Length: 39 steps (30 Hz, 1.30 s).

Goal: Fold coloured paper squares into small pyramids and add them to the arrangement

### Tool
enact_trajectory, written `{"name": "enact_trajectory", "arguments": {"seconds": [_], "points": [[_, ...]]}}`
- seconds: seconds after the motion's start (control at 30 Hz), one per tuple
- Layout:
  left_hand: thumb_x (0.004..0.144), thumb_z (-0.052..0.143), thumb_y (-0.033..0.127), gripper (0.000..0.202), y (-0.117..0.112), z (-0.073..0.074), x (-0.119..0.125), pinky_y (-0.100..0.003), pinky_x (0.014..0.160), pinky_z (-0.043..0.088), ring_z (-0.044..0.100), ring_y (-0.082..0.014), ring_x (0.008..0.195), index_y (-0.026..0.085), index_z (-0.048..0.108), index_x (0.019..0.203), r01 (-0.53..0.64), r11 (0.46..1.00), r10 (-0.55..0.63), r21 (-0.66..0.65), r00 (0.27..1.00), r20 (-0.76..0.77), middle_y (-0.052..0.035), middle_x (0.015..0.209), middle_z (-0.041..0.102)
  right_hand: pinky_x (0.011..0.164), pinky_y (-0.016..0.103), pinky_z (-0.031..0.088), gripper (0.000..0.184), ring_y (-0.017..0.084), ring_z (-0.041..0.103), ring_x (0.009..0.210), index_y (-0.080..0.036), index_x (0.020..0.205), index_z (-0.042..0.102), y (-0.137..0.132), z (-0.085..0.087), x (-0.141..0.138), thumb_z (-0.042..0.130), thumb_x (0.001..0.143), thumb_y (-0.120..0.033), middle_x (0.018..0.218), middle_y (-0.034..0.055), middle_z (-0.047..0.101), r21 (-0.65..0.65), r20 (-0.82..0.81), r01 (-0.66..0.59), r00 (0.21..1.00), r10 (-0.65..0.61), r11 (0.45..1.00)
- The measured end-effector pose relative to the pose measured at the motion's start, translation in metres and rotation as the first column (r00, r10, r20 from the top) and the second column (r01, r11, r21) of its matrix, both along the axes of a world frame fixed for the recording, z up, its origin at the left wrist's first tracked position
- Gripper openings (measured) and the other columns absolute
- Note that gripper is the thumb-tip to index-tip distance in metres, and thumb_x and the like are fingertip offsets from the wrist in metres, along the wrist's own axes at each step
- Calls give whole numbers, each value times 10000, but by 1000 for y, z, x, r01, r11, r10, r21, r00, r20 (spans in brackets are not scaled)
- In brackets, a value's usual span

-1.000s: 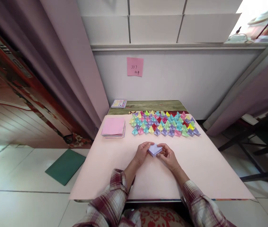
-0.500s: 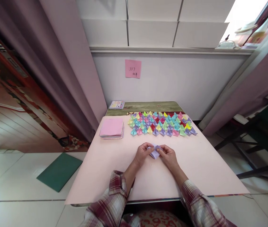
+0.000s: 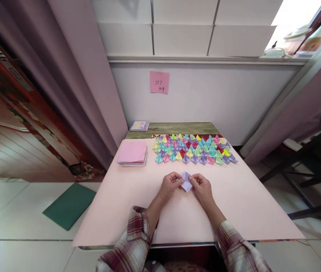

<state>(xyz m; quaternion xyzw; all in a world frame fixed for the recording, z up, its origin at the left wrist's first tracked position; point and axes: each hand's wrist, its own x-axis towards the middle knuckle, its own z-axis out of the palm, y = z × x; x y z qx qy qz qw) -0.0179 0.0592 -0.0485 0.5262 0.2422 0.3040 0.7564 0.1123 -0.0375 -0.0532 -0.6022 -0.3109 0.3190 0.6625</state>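
Note:
A small folded lavender paper (image 3: 187, 183) is held between my two hands over the middle of the table. My left hand (image 3: 170, 185) pinches its left corner, thumb in front. On the opposite corner, my right hand (image 3: 201, 185) grips with thumb and fingers together. The paper forms a diamond, its lower point toward me, with a crease line near the top. Just beyond it stand rows of small folded paper boats (image 3: 194, 149) in many colours. To the left lies a stack of square paper sheets (image 3: 132, 152), a pink one on top.
A pale pink cover (image 3: 121, 211) lies over the table. At the back left corner rests a small flat pack (image 3: 140, 125). A pink note (image 3: 159, 82) is stuck on the wall. A dark chair (image 3: 299, 185) stands at the right, a green mat (image 3: 69, 206) on the floor left.
The lavender paper's upper part has opened out, so its inner face and crease now show in a fuller diamond. Both hands keep hold of its sides and have barely moved.

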Motion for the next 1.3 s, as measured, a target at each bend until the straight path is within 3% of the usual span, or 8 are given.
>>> {"name": "enact_trajectory", "arguments": {"seconds": [0.1,0.27,0.43,0.57,0.73,0.87,1.07,1.3], "points": [[692,777,376,351,0,-2,1,-242,534,461,593,-126,533,143,609,894,-9,1000,9,-15,1000,17,5,659,641,478,236,380,395,122,494,508,-194,892,617,-1,0,1,740,721,-529,603,-35,579,23,-40,4,999,-3,1000],[681,798,306,590,-1,1,-2,-271,701,485,649,-150,680,144,572,1201,-9,1000,9,-16,999,31,-26,763,703,541,262,454,581,150,569,588,-184,1151,608,-4,1,4,762,699,-516,710,-5,637,9,-30,-63,998,63,998],[626,832,310,377,-3,2,-2,-266,659,472,633,-150,633,136,662,915,-7,999,7,-43,1000,7,-41,740,709,513,248,430,360,143,546,573,-178,803,641,-6,0,3,747,721,-511,686,14,642,22,-5,-104,995,104,994],[649,812,332,255,-4,0,0,-238,616,441,593,-129,622,137,678,744,-81,996,81,34,997,-3,-27,703,684,525,247,431,349,148,538,596,-183,792,632,-8,1,2,722,743,-517,685,12,633,33,44,-37,998,36,999],[678,782,380,258,-7,0,2,-205,482,348,469,-75,463,143,689,726,-183,969,194,165,980,-51,39,512,565,647,279,468,322,179,571,720,-184,819,674,-7,1,4,676,783,-504,782,34,650,77,170,30,984,-43,997],[704,753,439,316,-10,0,2,-201,393,268,366,-60,320,144,672,780,-197,971,212,138,972,-104,78,357,458,678,289,459,280,187,563,777,-192,769,711,-6,-5,6,703,767,-472,845,53,627,144,294,131,941,-169,981],[681,743,525,441,-12,6,2,-208,377,391,581,-129,389,149,609,869,-109,994,108,-4,988,-113,-53,627,707,594,279,440,335,167,541,632,-177,796,738,-8,-9,6,701,752,-507,704,33,664,62,264,183,945,-193,981],[636,785,513,459,-17,13,4,-263,484,530,705,-202,592,153,565,818,-122,988,111,-98,988,-106,-69,779,710,484,255,409,392,146,520,448,-160,802,734,-10,1,0,674,764,-546,470,-14,579,-1,182,132,975,-129,991]]}}
